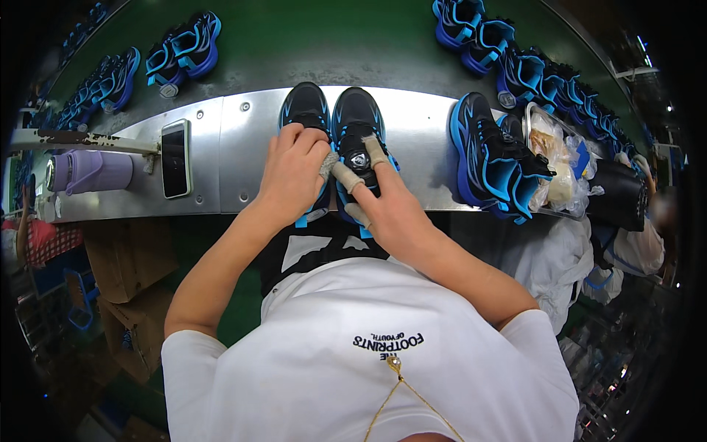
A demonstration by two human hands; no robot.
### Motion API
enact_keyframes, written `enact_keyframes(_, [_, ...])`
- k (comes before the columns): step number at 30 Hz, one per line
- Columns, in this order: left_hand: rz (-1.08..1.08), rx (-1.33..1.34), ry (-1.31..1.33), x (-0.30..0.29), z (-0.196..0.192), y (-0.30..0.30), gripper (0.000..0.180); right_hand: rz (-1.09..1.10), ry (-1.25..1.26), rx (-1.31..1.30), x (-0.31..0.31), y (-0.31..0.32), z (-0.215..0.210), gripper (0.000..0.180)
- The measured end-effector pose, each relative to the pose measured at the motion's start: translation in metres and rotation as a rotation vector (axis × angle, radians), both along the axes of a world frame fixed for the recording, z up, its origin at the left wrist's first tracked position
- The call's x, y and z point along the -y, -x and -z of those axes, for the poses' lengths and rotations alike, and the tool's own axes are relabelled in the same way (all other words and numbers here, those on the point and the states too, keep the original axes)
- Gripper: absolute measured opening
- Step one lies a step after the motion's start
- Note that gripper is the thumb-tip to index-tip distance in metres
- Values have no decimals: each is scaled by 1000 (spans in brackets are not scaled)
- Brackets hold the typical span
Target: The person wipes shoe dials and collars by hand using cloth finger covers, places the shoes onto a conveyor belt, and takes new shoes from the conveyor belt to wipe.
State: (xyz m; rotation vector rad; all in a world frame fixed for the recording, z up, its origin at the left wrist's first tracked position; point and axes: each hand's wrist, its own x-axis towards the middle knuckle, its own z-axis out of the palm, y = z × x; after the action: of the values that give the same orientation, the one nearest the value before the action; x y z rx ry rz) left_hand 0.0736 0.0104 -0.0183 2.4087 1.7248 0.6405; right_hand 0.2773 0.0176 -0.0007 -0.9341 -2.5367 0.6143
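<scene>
Two black sneakers with blue trim lie side by side on the metal ledge in front of me, toes pointing away. My left hand (291, 177) is closed over the laces and opening of the left sneaker (303, 104), hiding most of that part. Tape wraps its thumb. On the right sneaker (357, 110), my right hand (398, 214) grips the upper, its taped thumb and forefinger on either side of a round silver-and-black dial (359, 160) on the tongue. Its other fingers are partly hidden along the shoe's side.
To the right stand another pair of sneakers (475, 147) and a tray of plastic-bagged items (563, 166). A phone (175, 158) and a purple tumbler (99, 172) are at left. Beyond the ledge, a green conveyor belt (331, 40) carries several more sneakers (195, 48).
</scene>
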Motion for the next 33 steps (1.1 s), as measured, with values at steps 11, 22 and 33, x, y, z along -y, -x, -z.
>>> enact_keyframes(11, [-91,685,506,-8,-19,24,23,-150,227,-165,-67,-3,-28,26])
enact_keyframes(22, [-141,298,136,5,-18,-4,29,-170,460,-2,-67,-2,-28,41])
enact_keyframes(33, [-289,473,131,11,-7,-3,36,2,209,-191,-54,-15,-34,33])
